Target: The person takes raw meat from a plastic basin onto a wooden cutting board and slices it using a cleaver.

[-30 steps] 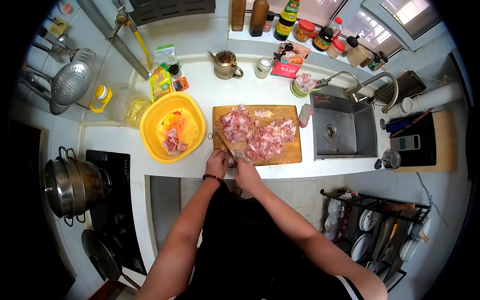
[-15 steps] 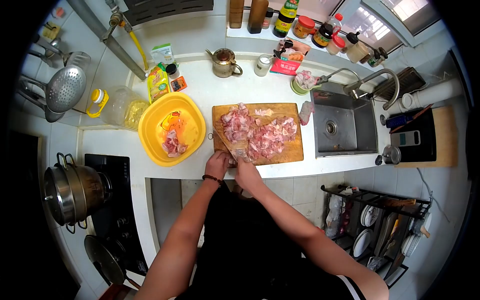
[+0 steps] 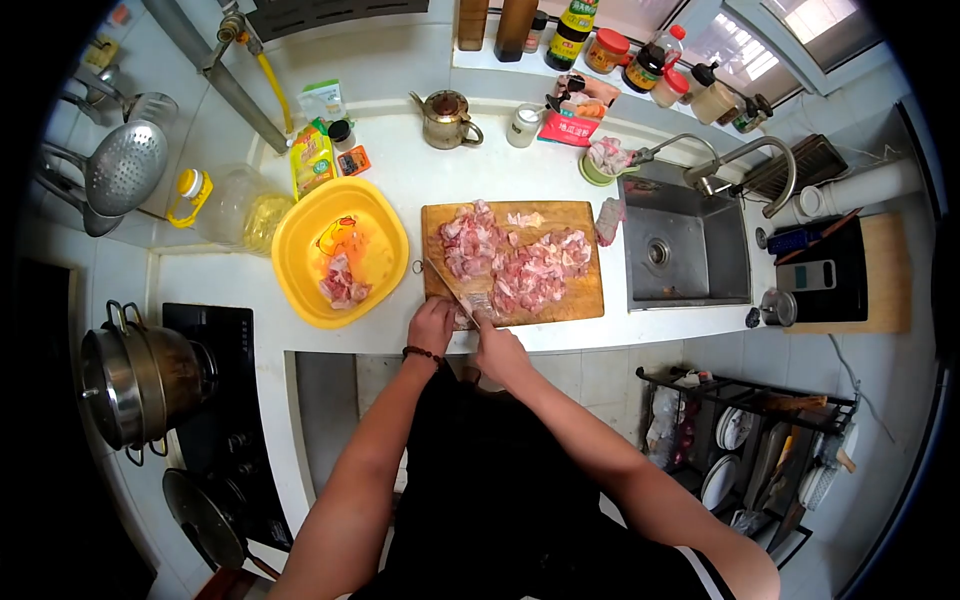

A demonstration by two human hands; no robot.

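- Head view: the left hand (image 3: 431, 326) and right hand (image 3: 500, 352) work close together at the near left corner of a wooden cutting board (image 3: 583, 304).
- Right-hand grip: fingers closed around the handle end of a knife (image 3: 468, 298). The handle itself is hidden by the hand.
- Left-hand grip: fingers bunched on a small meat piece (image 3: 461, 319) at the near edge of the board. Fingertips are largely covered; how tightly they press cannot be told.
- Governing relation: the meat piece lies between the two hands, directly right of the left fingers and left of the right hand. The left hand is the nearer, in contact with it.
- Knife axis: oblique, running from the right hand away and leftward, with the far end near the left edge of the board. The piece lies beside the near end of the blade; whether the blade touches it cannot be determined.
- Chopped meat: a left pile (image 3: 472, 240) lies beyond the blade, and a right pile (image 3: 543, 272) lies to the right of it.
- Adjacent container: a yellow basin (image 3: 300, 230) stands left of the board, apart from it, with more meat (image 3: 343, 284) inside.
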